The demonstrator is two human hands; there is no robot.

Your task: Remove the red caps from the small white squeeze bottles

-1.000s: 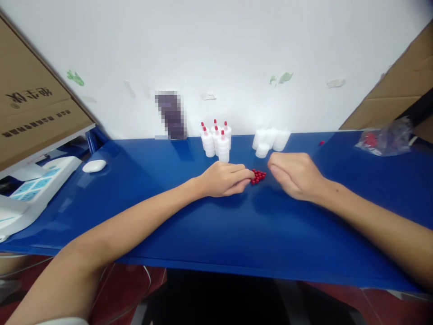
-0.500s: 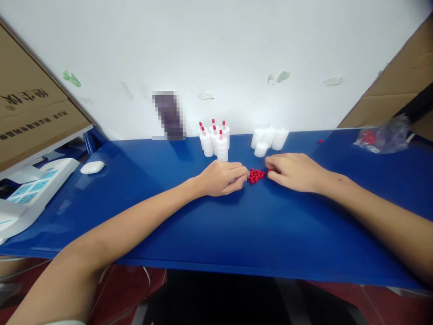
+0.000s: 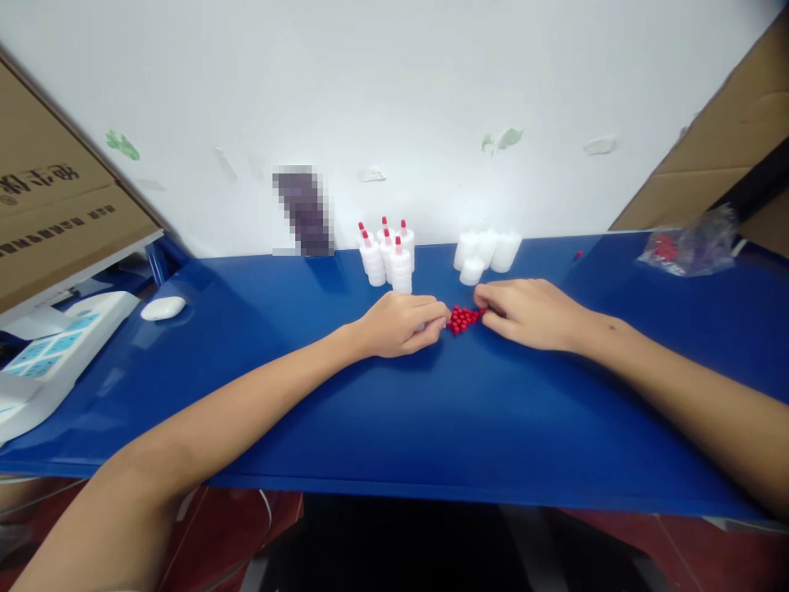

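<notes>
Resting on the blue table (image 3: 382, 411), both hands were seen flanking a small heap of red caps (image 3: 461, 318). The left hand (image 3: 398, 324) was laid knuckles-up with its fingers curled loosely inward, the fingertips touching the heap's left edge; whether a cap was pinched between them could not be told. The right hand (image 3: 530, 313) was pressed flat-ish against the heap's right side, fingers narrowed together at the caps, and whether anything was held there could not be told either. Just behind the heap, a cluster of white bottles with red tips (image 3: 387, 256) was stood upright, and uncapped white bottles (image 3: 486, 251) were grouped beside them, near the wall. A clear bag (image 3: 687, 247) was lain far right, a white mouse (image 3: 163, 307) far left.
</notes>
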